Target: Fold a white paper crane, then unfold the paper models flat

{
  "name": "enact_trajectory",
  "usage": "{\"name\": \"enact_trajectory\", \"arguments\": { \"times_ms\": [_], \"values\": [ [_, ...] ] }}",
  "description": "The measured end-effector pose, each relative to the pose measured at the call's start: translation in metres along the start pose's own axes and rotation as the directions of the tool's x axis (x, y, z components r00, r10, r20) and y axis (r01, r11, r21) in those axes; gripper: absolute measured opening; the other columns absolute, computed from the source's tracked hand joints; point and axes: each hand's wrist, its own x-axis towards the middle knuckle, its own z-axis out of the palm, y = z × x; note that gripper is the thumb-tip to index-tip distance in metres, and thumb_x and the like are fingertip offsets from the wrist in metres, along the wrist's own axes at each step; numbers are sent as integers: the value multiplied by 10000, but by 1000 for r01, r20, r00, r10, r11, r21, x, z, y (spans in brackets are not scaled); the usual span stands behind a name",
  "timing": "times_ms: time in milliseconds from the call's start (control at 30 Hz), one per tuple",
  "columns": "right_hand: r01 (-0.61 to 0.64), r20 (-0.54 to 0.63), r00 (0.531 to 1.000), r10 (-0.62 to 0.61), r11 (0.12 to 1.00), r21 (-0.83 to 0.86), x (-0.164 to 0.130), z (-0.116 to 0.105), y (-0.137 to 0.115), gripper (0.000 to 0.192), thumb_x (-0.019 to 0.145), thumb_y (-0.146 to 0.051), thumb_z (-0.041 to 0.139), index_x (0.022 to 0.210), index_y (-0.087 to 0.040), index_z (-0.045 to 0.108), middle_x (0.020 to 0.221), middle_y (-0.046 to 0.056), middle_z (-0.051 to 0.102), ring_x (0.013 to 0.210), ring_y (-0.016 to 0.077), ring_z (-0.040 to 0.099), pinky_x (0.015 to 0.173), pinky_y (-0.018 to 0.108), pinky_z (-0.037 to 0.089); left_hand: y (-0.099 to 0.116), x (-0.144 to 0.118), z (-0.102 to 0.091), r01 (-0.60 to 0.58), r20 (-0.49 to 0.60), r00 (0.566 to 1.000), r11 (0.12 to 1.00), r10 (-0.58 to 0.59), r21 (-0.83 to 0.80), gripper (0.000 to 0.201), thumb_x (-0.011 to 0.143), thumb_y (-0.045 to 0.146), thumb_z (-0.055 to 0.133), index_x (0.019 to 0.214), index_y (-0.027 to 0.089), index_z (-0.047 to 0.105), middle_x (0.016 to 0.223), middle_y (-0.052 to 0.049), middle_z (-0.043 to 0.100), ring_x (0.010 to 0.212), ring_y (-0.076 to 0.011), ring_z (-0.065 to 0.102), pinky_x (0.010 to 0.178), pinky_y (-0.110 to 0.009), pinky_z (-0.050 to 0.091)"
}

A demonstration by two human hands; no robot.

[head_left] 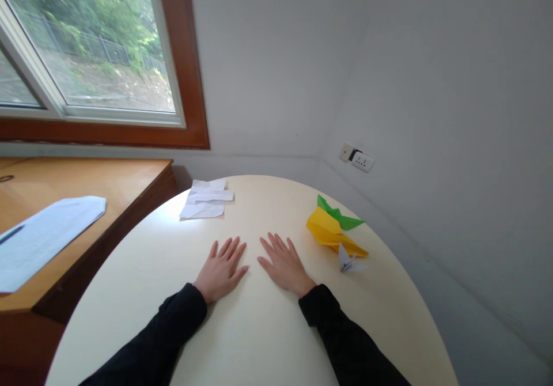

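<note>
Your left hand (222, 269) and right hand (284, 266) both lie flat on the round cream table (259, 340), palms down and fingers spread, grasping nothing; the two thumbs point toward each other with a small gap of bare tabletop between them. Black sleeves (173, 322) cover both your forearms down to the wrists. Nearest your right hand, just to its right, sits a small pale folded paper crane (349, 261), touching the near tip of a yellow folded paper shape (329, 231). A green folded paper piece (337, 214) lies just beyond the yellow one, partly tucked behind it. Farther off, beyond your left hand and a little to its left, a small stack of creased white paper (206, 200) rests near the far edge of the table. To the far left stands a wooden desk (99, 181) with a pale sheet of paper (43, 236) on it, under a wood-framed window (86, 57). On the right wall there is a white socket plate (358, 158).
</note>
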Motion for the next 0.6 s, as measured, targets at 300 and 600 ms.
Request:
{"name": "enact_trajectory", "arguments": {
  "times_ms": [300,600],
  "values": [
    [-16,14,1000,15,999,31,1,0,0,548,908,-502,226,1392,-249,273,1477,77,241,1365,228,175,1086,470,85,3,0,0,17,-2,1000,999,-17,-33,553,887,488,268,1355,208,365,1426,-105,344,1312,-277,301,1051,-522,199],
    [-22,17,1000,21,999,43,1,-2,-1,527,914,-482,235,1380,-245,296,1474,77,250,1362,219,187,1083,460,88,-65,69,-92,-62,38,997,997,60,40,441,790,447,478,1140,202,591,1040,-100,674,907,-220,639,818,-323,467]
  ]
}}
